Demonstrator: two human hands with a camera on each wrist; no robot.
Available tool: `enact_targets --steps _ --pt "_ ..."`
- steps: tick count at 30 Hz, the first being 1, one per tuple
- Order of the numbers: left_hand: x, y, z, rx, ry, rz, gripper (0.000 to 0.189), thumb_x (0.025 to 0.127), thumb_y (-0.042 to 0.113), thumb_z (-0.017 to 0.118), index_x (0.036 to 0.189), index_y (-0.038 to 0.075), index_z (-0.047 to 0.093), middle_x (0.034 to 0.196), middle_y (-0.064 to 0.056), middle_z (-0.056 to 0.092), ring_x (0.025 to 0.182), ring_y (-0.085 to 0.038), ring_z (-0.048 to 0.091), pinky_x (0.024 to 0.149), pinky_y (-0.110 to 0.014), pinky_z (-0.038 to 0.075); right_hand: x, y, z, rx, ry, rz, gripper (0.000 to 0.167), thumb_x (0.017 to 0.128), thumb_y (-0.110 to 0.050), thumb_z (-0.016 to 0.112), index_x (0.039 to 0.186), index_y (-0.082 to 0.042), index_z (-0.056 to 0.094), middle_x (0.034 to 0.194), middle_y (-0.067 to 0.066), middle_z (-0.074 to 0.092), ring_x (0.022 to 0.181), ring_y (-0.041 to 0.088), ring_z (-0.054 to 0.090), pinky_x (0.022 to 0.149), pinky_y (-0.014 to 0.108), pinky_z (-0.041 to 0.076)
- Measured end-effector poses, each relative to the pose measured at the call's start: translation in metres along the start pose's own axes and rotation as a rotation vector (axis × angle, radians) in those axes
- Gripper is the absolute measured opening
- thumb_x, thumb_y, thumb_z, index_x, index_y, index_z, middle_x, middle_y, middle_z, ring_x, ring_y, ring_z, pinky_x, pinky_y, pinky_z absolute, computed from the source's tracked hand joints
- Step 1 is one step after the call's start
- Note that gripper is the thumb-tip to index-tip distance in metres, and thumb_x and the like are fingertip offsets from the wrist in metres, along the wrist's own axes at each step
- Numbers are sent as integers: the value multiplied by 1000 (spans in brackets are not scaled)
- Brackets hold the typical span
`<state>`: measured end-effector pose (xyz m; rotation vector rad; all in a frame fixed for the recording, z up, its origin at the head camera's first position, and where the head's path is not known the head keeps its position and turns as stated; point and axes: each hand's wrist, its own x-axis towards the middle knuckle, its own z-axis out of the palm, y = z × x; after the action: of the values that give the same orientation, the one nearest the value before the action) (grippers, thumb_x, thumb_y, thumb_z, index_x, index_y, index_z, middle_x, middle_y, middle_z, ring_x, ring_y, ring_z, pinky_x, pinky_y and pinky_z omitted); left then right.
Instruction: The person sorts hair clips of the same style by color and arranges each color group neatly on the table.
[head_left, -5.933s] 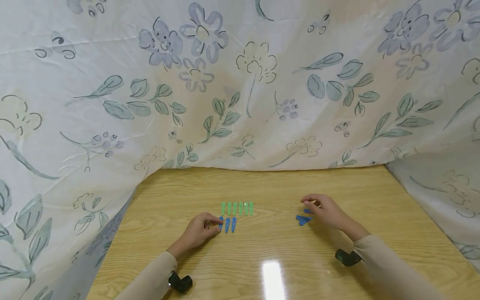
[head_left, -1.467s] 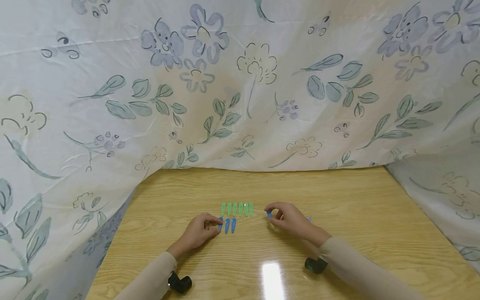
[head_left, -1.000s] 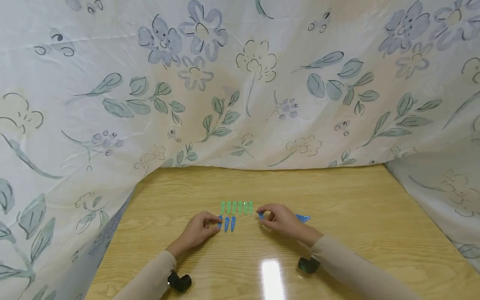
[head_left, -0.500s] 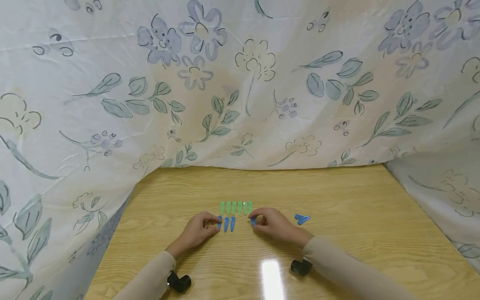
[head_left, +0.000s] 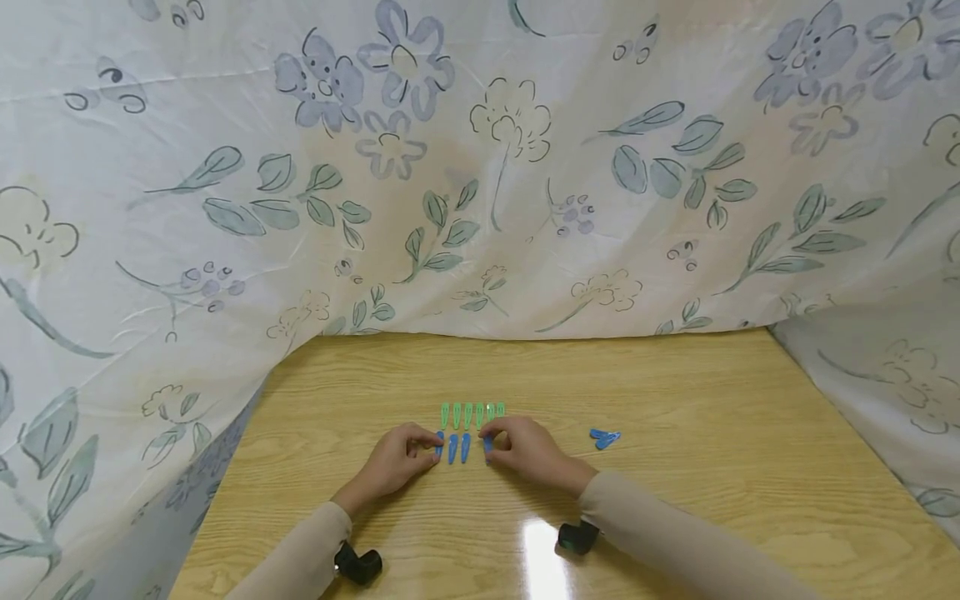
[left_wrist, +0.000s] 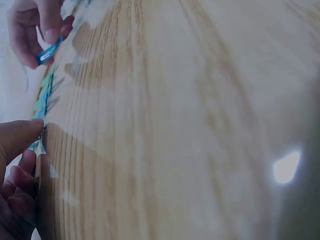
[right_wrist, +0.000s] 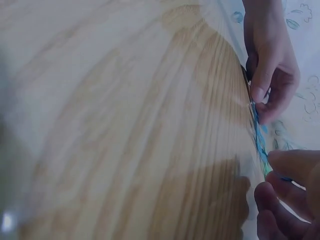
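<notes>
My left hand (head_left: pixel 393 461) rests at the left end of a row of blue snap hair clips. Its thumb and index finger pinch the leftmost blue hair clip (head_left: pixel 438 446) at its two ends. Just right of that lie two upright blue hair clips (head_left: pixel 453 448). Farther right in line with them, my right hand (head_left: pixel 528 448) holds another blue hair clip (head_left: pixel 488 450) between thumb and index finger; the left wrist view shows this held clip (left_wrist: pixel 49 52) too. Behind the blue row stand several green hair clips (head_left: pixel 468 416) side by side, the rightmost partly covered by my right hand.
A small pile of overlapping blue hair clips (head_left: pixel 604 438) lies to the right on the wooden table (head_left: pixel 675 383). A floral cloth (head_left: pixel 510 250) hangs along the table's back and sides. Dark wrist cameras (head_left: pixel 358 565) sit under both sleeves.
My right hand took a blue hair clip from the right-hand pile and carried it left, up to the blue row. The pile is smaller. My left hand has stayed in place.
</notes>
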<state>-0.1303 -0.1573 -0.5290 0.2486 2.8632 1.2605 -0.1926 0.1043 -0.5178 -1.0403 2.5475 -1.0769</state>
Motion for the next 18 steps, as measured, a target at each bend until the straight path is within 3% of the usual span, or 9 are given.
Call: enact_targets --steps 9,18 --pt "1 -1 1 1 0 -2 15 91 16 75 106 16 79 112 -6 71 61 -5 45 57 -22 41 5 -9 8 -32 26 8 24 89 -10 77 112 -12 74 111 3 74 77 6 66 71 26 53" --pt "1 -1 0 1 -2 4 16 91 15 75 107 15 79 113 -7 71 61 -5 45 57 -22 41 6 -13 17 -166 65 9 26 91 -17 76 117 -14 72 117 2 74 93 14 68 79 32 56"
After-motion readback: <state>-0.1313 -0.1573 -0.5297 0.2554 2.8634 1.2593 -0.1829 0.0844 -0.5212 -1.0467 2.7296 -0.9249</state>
